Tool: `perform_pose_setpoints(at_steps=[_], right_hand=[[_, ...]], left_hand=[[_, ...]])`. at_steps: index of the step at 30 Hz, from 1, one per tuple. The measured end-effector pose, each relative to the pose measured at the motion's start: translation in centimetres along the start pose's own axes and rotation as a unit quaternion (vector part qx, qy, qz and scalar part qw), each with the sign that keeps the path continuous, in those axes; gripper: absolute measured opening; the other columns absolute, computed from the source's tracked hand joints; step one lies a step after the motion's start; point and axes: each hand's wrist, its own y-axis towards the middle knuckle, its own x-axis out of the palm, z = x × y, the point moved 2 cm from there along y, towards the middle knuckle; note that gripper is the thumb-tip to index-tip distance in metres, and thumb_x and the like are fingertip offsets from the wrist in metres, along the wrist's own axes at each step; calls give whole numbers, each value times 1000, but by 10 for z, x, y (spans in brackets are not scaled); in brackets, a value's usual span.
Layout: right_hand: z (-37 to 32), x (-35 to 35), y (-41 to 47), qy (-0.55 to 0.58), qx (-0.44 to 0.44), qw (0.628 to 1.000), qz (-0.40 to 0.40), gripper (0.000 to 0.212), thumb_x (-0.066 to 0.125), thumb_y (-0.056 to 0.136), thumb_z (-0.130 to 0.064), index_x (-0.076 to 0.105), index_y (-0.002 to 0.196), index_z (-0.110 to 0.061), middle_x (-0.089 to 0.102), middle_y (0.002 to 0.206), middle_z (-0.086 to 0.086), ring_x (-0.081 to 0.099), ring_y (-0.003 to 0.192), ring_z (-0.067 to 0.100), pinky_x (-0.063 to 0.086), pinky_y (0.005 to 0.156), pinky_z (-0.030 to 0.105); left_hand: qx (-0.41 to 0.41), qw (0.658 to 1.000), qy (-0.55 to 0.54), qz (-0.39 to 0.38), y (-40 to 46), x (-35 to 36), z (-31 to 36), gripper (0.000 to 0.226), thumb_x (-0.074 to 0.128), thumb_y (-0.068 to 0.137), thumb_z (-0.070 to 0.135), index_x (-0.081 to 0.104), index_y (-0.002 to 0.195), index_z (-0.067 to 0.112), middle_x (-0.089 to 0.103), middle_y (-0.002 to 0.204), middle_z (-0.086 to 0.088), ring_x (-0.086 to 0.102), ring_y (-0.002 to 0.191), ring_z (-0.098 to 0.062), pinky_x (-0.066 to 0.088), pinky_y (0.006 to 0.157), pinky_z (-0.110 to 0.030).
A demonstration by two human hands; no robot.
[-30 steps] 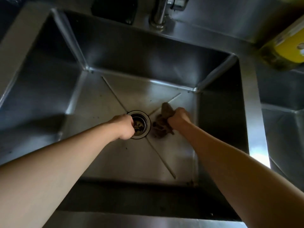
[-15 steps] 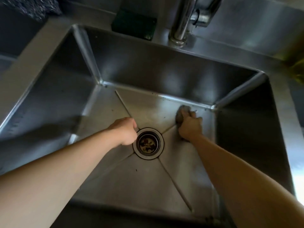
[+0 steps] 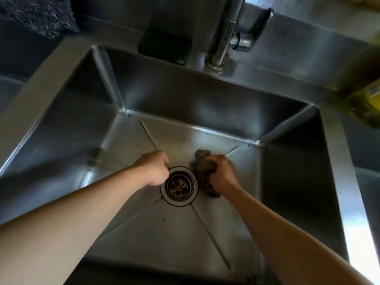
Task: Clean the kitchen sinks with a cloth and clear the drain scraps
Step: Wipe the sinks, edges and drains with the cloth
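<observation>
Both my arms reach down into a deep stainless steel sink (image 3: pixel 185 103). At the middle of its floor is the round drain (image 3: pixel 179 186), with dark and yellowish scraps lying in its strainer. My left hand (image 3: pixel 154 168) is curled into a loose fist at the drain's left rim; nothing shows in it. My right hand (image 3: pixel 223 173) grips a bunched brown cloth (image 3: pixel 202 168) and presses it on the sink floor just right of the drain. Small dark specks dot the floor.
A chrome tap (image 3: pixel 224 33) rises behind the sink. A dark green sponge (image 3: pixel 165 46) lies on the back ledge, a dark scouring pad (image 3: pixel 39 15) at top left. A yellow bottle (image 3: pixel 364 103) stands at the right. More basins adjoin on both sides.
My right hand has pulled the cloth from the far right corner of the floor back beside the drain. My left hand has stayed at the drain's left rim. The view has tilted up slightly.
</observation>
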Motion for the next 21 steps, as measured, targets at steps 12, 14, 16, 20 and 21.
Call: perform_pose_setpoints(at_steps=[12, 14, 16, 20, 21], right_hand=[[14, -9, 87, -143, 0, 983, 114, 29, 52, 86, -3, 65, 111, -9, 65, 114, 14, 58, 105, 31, 36, 86, 26], [-9, 15, 91, -168, -73, 980, 74, 39, 52, 84, -2, 61, 120, -12, 63, 120, 11, 56, 110, 30, 33, 95, 26], [-32, 31, 96, -167, -127, 976, 63, 43, 51, 85, -4, 57, 125, -17, 63, 121, 10, 55, 111, 31, 35, 100, 30], [-58, 56, 112, -262, -178, 948, -18, 59, 51, 89, -8, 36, 144, -23, 46, 142, 7, 47, 121, 29, 31, 106, 31], [-61, 59, 116, -284, -186, 940, -39, 62, 51, 89, -10, 31, 146, -27, 37, 149, 4, 43, 125, 29, 31, 108, 34]], left_hand=[[6, 998, -35, 48, 43, -16, -6, 41, 58, 85, 6, 51, 122, 22, 59, 120, -3, 57, 109, -22, 49, 95, -36], [2, 998, -35, 47, 45, -18, -11, 36, 59, 85, 9, 53, 118, 23, 60, 117, -3, 58, 107, -22, 49, 95, -37], [5, 998, -35, 52, 47, -21, -15, 28, 57, 87, 11, 54, 112, 24, 60, 115, -2, 58, 105, -22, 49, 94, -36], [2, 998, -35, 61, 50, -28, -24, 41, 56, 85, 7, 52, 122, 25, 57, 125, -2, 56, 112, -22, 48, 94, -32], [1, 998, -32, 62, 50, -30, -27, 43, 57, 84, 7, 52, 123, 25, 57, 126, -3, 56, 112, -22, 48, 94, -31]])
